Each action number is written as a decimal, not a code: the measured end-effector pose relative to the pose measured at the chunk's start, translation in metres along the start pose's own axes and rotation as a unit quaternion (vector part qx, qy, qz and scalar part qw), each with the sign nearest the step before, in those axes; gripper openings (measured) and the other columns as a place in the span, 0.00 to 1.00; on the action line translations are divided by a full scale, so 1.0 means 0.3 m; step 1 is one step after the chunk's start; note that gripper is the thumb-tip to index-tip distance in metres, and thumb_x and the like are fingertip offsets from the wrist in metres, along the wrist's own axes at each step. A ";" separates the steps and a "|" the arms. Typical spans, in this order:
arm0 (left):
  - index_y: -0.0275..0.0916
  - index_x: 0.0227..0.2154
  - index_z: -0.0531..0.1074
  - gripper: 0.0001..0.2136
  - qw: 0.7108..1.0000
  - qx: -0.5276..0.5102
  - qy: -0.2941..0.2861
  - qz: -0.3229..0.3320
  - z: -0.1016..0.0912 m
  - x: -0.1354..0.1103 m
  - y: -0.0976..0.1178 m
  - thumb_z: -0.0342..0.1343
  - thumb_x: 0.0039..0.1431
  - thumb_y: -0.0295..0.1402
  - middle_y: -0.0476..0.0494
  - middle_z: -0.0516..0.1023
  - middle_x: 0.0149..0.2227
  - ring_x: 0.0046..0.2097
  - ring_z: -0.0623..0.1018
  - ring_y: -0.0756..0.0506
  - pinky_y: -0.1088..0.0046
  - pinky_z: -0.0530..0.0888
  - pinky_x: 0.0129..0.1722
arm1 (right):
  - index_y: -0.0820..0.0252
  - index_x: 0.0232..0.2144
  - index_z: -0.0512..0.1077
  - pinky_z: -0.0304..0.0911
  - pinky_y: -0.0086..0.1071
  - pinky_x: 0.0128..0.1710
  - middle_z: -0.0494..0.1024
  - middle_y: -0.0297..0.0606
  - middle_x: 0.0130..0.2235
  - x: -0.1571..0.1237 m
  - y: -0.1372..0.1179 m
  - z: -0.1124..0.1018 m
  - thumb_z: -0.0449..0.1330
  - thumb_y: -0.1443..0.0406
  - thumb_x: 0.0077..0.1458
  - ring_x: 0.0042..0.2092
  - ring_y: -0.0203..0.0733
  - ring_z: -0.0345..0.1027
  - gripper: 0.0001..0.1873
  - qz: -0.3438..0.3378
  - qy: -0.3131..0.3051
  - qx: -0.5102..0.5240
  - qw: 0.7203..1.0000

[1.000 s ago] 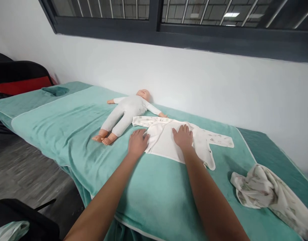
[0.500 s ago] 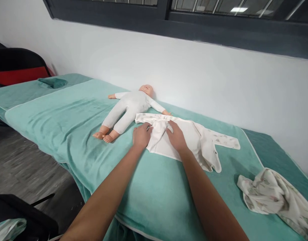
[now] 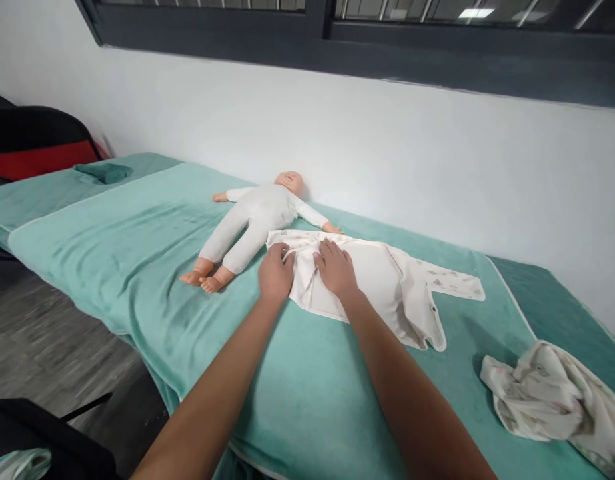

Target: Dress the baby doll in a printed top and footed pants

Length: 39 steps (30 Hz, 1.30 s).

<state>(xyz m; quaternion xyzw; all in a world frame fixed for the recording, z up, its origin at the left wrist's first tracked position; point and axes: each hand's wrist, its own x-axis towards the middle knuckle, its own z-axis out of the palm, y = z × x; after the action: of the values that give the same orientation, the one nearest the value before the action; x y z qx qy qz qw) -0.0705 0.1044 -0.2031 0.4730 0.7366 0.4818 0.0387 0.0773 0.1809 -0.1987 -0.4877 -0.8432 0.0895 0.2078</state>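
A white baby shirt (image 3: pixel 372 267) with small printed figures on its sleeves lies spread on the green bed cover. My left hand (image 3: pixel 276 275) is closed on the shirt's left edge, thumb against the curled fingers. Just right of it, my right hand (image 3: pixel 336 270) rests on the shirt with fingers extended and thumb apart, beside bunched folds. Behind the left part of the shirt, a baby doll (image 3: pixel 267 210) in a white suit lies on its back, its head toward the wall. One doll hand comes close to the shirt's upper edge.
A crumpled printed cloth (image 3: pixel 552 390) lies at the right on the bed (image 3: pixel 297 400). White wall and a dark window frame (image 3: pixel 317 50) rise behind. A black and red chair (image 3: pixel 37 143) stands far left; a black seat (image 3: pixel 47 440) is at lower left.
My right hand has shifted slightly left over the shirt, its fingers now lying flatter. My left hand stays at the shirt's left edge. The view has tilted a little; the doll lies as before.
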 end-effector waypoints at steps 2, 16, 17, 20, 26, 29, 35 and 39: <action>0.41 0.45 0.72 0.09 1.000 0.003 -0.011 -0.012 -0.013 -0.018 0.008 0.55 0.64 0.35 0.42 0.81 0.40 0.42 0.80 0.41 0.67 0.71 0.41 | 0.58 0.59 0.69 0.53 0.49 0.65 0.71 0.46 0.64 0.027 0.012 -0.002 0.47 0.59 0.70 0.66 0.51 0.59 0.21 0.011 0.032 0.019 0.999; 0.42 0.44 0.72 0.10 0.998 -0.061 -0.015 -0.030 -0.043 -0.086 -0.001 0.51 0.67 0.39 0.47 0.80 0.34 0.34 0.78 0.46 0.69 0.72 0.40 | 0.54 0.39 0.73 0.58 0.44 0.56 0.79 0.40 0.49 0.110 0.062 0.005 0.59 0.63 0.62 0.54 0.50 0.67 0.04 0.015 0.058 0.064 0.996; 0.42 0.44 0.72 0.10 0.997 -0.063 -0.014 -0.031 -0.041 -0.084 -0.002 0.51 0.67 0.39 0.46 0.80 0.35 0.35 0.78 0.45 0.68 0.73 0.41 | 0.54 0.39 0.73 0.58 0.44 0.56 0.79 0.40 0.48 0.113 0.060 0.003 0.58 0.63 0.63 0.54 0.51 0.67 0.04 0.014 0.062 0.063 0.996; 0.42 0.43 0.72 0.09 0.997 -0.071 -0.002 -0.031 -0.036 -0.083 -0.004 0.51 0.67 0.39 0.45 0.81 0.39 0.37 0.79 0.45 0.69 0.74 0.42 | 0.55 0.40 0.72 0.58 0.44 0.55 0.80 0.42 0.47 0.125 0.052 0.000 0.56 0.63 0.64 0.52 0.51 0.68 0.06 0.010 0.078 0.052 0.996; 0.41 0.40 0.71 0.06 0.999 -0.023 0.043 -0.023 -0.032 -0.073 -0.008 0.50 0.66 0.33 0.42 0.79 0.42 0.44 0.78 0.42 0.65 0.74 0.46 | 0.59 0.46 0.71 0.58 0.46 0.57 0.77 0.50 0.51 0.150 0.031 0.013 0.54 0.63 0.66 0.57 0.55 0.65 0.10 0.004 0.077 -0.003 0.997; 0.41 0.42 0.72 0.10 0.998 0.025 0.058 0.001 -0.036 -0.075 -0.005 0.49 0.62 0.25 0.39 0.77 0.47 0.51 0.77 0.40 0.63 0.72 0.50 | 0.61 0.51 0.69 0.56 0.48 0.61 0.74 0.52 0.56 0.144 0.027 0.018 0.52 0.63 0.66 0.61 0.56 0.62 0.15 0.030 0.085 -0.019 0.996; 0.41 0.44 0.74 0.10 0.979 0.047 -0.025 0.198 -0.076 -0.139 0.033 0.49 0.65 0.28 0.40 0.80 0.47 0.52 0.76 0.40 0.59 0.68 0.53 | 0.71 0.67 0.56 0.44 0.54 0.69 0.55 0.59 0.71 0.076 0.036 0.022 0.44 0.56 0.69 0.72 0.57 0.44 0.32 0.082 0.080 -0.033 0.993; 0.42 0.37 0.75 0.11 0.956 0.073 -0.162 0.234 -0.124 -0.196 0.044 0.47 0.69 0.33 0.43 0.80 0.36 0.42 0.76 0.42 0.62 0.69 0.46 | 0.75 0.69 0.54 0.40 0.55 0.70 0.52 0.63 0.72 -0.004 0.071 -0.005 0.41 0.51 0.69 0.74 0.58 0.41 0.39 0.113 0.029 -0.052 0.992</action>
<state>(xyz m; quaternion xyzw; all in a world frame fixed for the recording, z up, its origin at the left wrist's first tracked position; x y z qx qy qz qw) -0.0485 0.0373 -0.1970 0.7057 0.6222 0.3387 0.0091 0.0951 0.1906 -0.2053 -0.5921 -0.7799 0.0542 0.1953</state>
